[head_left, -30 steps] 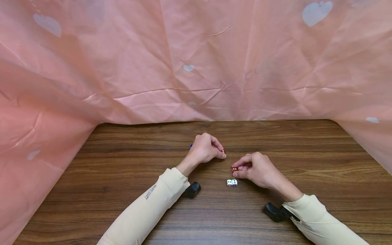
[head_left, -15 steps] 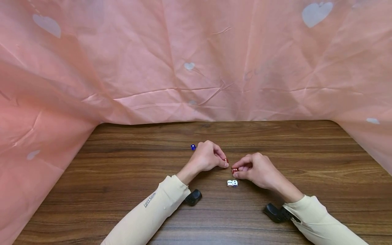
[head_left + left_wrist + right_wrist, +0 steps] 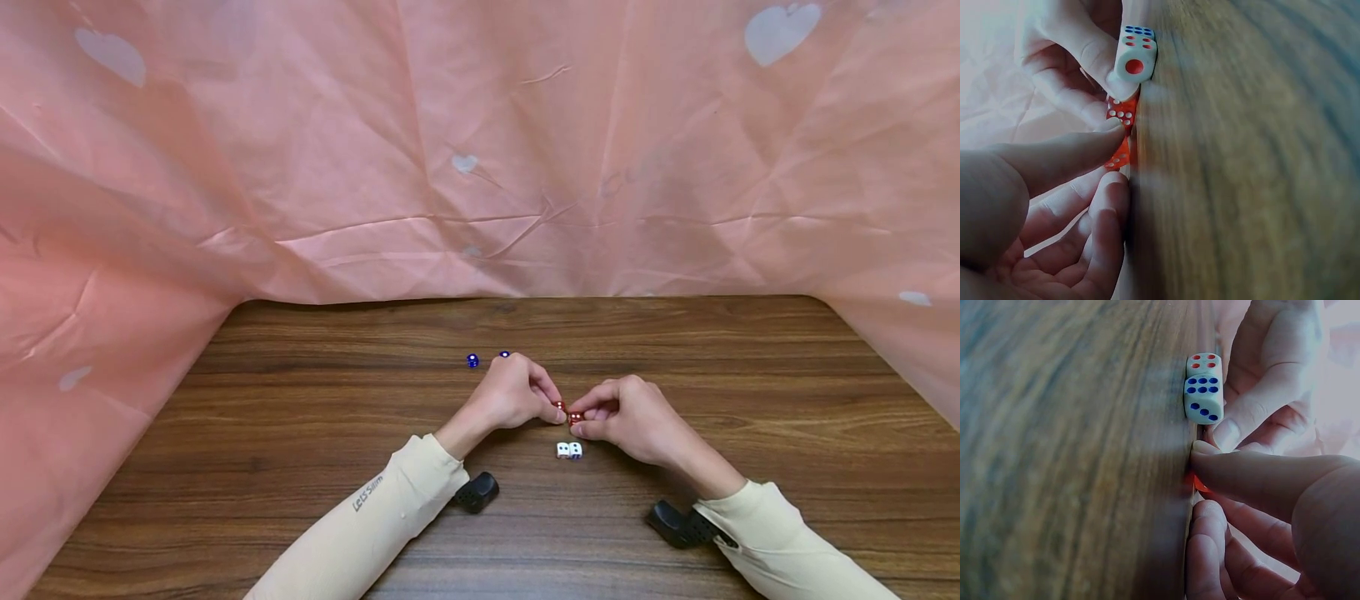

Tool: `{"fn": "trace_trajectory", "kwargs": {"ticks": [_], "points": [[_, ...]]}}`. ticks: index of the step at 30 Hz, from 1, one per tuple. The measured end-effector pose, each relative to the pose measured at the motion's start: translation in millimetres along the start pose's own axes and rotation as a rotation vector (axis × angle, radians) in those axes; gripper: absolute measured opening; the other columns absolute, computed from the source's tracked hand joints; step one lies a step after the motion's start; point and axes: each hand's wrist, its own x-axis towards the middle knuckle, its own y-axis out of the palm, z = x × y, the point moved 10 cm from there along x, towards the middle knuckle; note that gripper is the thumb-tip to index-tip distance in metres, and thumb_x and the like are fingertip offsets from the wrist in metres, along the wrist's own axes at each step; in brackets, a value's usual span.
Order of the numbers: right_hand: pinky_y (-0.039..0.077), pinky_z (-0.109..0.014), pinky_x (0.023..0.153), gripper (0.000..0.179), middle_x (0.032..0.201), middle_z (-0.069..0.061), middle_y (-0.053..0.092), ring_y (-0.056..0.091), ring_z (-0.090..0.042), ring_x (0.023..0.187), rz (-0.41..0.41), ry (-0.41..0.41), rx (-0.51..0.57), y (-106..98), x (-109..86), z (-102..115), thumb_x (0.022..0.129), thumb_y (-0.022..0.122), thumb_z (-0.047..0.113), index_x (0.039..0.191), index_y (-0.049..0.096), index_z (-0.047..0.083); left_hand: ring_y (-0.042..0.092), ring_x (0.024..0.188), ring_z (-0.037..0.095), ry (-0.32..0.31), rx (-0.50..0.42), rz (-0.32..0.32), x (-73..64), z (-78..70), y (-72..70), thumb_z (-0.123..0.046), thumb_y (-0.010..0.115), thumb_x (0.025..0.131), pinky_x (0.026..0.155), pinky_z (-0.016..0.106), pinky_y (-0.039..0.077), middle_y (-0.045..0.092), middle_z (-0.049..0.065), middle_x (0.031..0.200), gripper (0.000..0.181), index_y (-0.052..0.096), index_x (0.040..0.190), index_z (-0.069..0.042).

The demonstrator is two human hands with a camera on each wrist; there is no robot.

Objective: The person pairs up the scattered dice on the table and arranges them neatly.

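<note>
My left hand (image 3: 513, 392) pinches a red die (image 3: 560, 406) with white pips between thumb and fingers, low over the wooden table. A second red die (image 3: 575, 418) is pinched by my right hand (image 3: 637, 421), just to the right of the first. In the left wrist view, the left thumb crosses in front of the left red die (image 3: 1119, 156); whether the two red dice touch, I cannot tell. Two white dice (image 3: 569, 450) sit side by side on the table, nearer to me than the red ones. Only a sliver of red die (image 3: 1200, 484) shows in the right wrist view.
One blue die (image 3: 472, 360) lies beyond my left hand. Another blue die (image 3: 505, 354) is partly hidden behind the left knuckles. A pink curtain (image 3: 480, 225) with pale hearts hangs along the back and sides of the wooden table (image 3: 300, 400).
My left hand has brought its red die toward me and rightward, close to the right hand's die. Both blue dice have come into sight behind it. My right hand has stayed put.
</note>
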Motion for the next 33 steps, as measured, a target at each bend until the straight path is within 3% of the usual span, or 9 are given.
{"fn": "trace_trajectory", "kwargs": {"ticks": [20, 33], "points": [[0.048, -0.021, 0.065, 0.016, 0.077, 0.009, 0.075, 0.063, -0.003, 0.072, -0.001, -0.02, -0.014, 0.4, 0.3, 1.4, 0.082, 0.091, 0.025, 0.097, 0.085, 0.021, 0.063, 0.067, -0.003, 0.023, -0.051, 0.064, 0.8, 0.7, 8.6, -0.02, 0.1, 0.07, 0.064, 0.017, 0.045, 0.078, -0.008, 0.071, 0.018, 0.084, 0.079, -0.02], [0.047, -0.021, 0.064, 0.017, 0.076, 0.01, 0.074, 0.063, -0.004, 0.071, -0.002, -0.01, -0.012, 0.5, -0.3, 0.9, 0.083, 0.091, 0.026, 0.097, 0.085, 0.021, 0.063, 0.07, -0.003, -0.019, -0.059, 0.067, -0.7, 5.2, 8.8, -0.015, 0.099, 0.07, 0.068, 0.017, 0.046, 0.077, -0.011, 0.07, 0.019, 0.084, 0.081, -0.022]]}}
